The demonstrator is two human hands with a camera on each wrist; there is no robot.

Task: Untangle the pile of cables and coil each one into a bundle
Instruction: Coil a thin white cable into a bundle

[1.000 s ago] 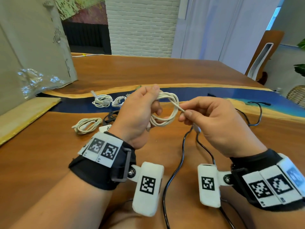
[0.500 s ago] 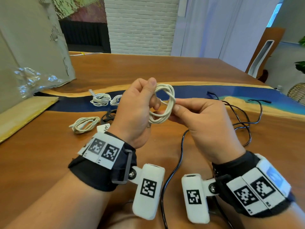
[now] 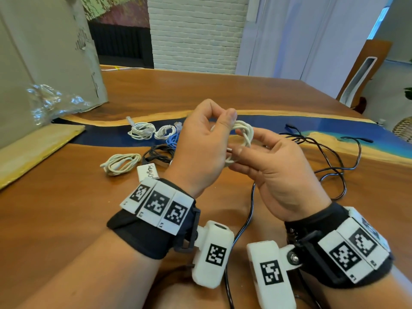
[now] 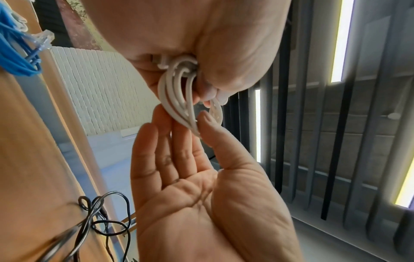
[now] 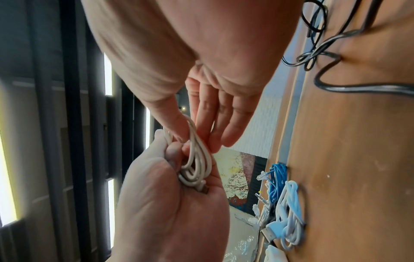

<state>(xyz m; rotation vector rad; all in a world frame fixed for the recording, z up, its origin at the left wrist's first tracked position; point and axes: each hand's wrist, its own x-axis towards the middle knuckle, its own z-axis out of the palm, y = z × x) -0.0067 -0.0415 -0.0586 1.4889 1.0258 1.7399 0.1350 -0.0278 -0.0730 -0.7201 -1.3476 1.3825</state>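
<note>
A white cable point(image 3: 245, 133), wound into a small coil, is held up over the wooden table point(image 3: 66, 208). My left hand point(image 3: 223, 118) grips one side of the coil point(image 4: 177, 99) between thumb and curled fingers. My right hand point(image 3: 247, 144) pinches the other side with thumb and forefinger; its remaining fingers point(image 4: 145, 141) lie straight. In the right wrist view the coil point(image 5: 199, 159) rests in my left palm with its metal plug point(image 5: 203, 189) sticking out. A long black cable point(image 3: 330, 157) lies loose and tangled on the table to the right, and one strand runs under my wrists.
Coiled bundles lie at the left: two white ones point(image 3: 141, 130) point(image 3: 165, 131) on the blue strip, another white one point(image 3: 121, 163), a blue one point(image 3: 174, 139), a black one point(image 3: 158, 153). A white adapter point(image 3: 148, 172) lies nearby. A cardboard box point(image 3: 44, 63) with plastic wrap stands at far left.
My right hand, which held the cable's free end out to the right, has come in against the coil and now pinches it. The left hand kept its grip and tilted up slightly.
</note>
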